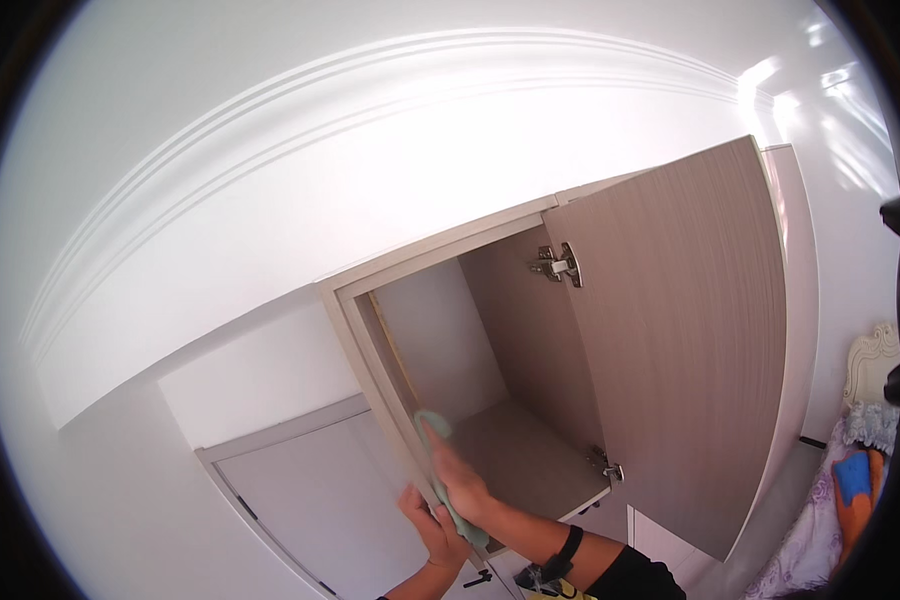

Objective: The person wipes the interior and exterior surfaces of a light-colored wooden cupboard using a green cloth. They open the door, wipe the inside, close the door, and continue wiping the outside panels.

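A cabinet mounted high on the wall has its wood-grain door swung open to the right. My right hand, slightly blurred, presses a pale green cloth against the inner side of the cabinet's left edge. Part of the cloth shows past the fingertips, and more of it hangs below the palm. Just left of it, my left hand lies against the outside of the same edge, its fingers stretched upward and the thumb apart. Nothing shows in that hand.
Metal hinges join the door to the cabinet, whose inside has a bottom board. A lower grey door panel stands to the left. At the far right is a bed with an orange and blue item on it.
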Tool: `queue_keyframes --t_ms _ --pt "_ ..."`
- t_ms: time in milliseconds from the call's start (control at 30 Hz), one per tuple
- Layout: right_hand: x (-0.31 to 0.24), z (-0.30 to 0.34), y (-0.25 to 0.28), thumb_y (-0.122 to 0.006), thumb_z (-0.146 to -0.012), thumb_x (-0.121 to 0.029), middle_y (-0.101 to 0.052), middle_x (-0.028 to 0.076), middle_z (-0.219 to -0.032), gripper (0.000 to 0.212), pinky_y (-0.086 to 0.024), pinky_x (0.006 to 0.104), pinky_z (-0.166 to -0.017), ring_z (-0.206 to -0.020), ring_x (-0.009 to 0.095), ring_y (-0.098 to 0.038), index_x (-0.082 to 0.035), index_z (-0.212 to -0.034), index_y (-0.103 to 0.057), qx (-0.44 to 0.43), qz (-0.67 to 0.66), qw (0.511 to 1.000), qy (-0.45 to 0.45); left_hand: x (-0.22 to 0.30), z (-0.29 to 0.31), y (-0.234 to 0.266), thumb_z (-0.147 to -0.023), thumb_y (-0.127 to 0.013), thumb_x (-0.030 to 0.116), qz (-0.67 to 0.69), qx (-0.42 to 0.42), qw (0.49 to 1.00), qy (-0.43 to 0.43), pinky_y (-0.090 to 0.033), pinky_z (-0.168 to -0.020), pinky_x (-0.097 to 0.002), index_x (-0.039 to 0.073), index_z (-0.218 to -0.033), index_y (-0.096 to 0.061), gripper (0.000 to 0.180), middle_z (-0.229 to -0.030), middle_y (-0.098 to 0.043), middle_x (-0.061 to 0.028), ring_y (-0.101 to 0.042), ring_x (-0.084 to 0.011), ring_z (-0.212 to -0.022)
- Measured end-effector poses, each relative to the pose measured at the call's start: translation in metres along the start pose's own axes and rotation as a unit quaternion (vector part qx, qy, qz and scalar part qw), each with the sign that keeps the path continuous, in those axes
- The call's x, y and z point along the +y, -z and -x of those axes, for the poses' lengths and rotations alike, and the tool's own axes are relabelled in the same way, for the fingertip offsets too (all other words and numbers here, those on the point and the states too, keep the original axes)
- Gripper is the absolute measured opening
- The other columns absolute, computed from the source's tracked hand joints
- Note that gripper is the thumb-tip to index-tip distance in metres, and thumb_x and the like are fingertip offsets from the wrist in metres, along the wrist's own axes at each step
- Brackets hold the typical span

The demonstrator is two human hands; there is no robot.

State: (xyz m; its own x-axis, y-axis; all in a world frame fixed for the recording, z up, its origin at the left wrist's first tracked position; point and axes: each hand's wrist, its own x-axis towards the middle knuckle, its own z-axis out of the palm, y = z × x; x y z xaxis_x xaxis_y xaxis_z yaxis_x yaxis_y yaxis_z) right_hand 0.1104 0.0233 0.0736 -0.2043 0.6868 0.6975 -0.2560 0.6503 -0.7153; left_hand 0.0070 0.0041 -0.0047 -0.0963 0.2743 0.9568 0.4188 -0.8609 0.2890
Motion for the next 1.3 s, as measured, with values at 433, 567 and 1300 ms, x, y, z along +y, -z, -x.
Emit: queue_keyframes --t_ms 433,567,1300 --pt "-0.167 -0.142 -0.028 -0.047 -0.106 -0.024 -0.064 0.013 -0.125 0.050 -0.053 0.0374 -0.097 -0.113 0.023 -0.062 -0.004 -0.151 -0.056 0.097 -0.265 0.952 0.119 -0.007 0.003 -0.005 -0.114 -0.052 0.036 0.031 0.030 0.999 -0.003 -0.035 -0.120 -0.0481 -0.008 -0.157 -0.040 0.063 -0.151 -0.044 -0.0258 -0.046 -0.0383 -0.140" --pt "-0.185 -0.161 -0.026 -0.047 -0.103 -0.021 -0.063 0.009 -0.110 0.047 -0.053 0.0381 -0.087 -0.097 0.020 -0.059 -0.002 -0.143 -0.061 0.122 -0.207 0.970 -0.020 -0.003 0.001 -0.002 -0.113 -0.054 0.032 0.010 0.028 0.999 -0.018 -0.034 -0.121 -0.0490 -0.010 -0.157 -0.039 0.062 -0.151 -0.046 -0.0271 -0.046 -0.0406 -0.140" --pt "0.019 0.037 -0.003 -0.038 -0.118 -0.028 -0.052 0.026 -0.151 0.053 -0.038 0.0450 -0.122 -0.144 0.039 -0.051 0.003 -0.162 -0.041 0.066 0.173 0.979 0.088 -0.011 0.007 -0.003 -0.116 -0.040 0.042 0.132 0.032 0.989 0.057 -0.033 -0.126 -0.0480 -0.007 -0.161 -0.041 0.067 -0.156 -0.042 -0.0228 -0.044 -0.0362 -0.148"
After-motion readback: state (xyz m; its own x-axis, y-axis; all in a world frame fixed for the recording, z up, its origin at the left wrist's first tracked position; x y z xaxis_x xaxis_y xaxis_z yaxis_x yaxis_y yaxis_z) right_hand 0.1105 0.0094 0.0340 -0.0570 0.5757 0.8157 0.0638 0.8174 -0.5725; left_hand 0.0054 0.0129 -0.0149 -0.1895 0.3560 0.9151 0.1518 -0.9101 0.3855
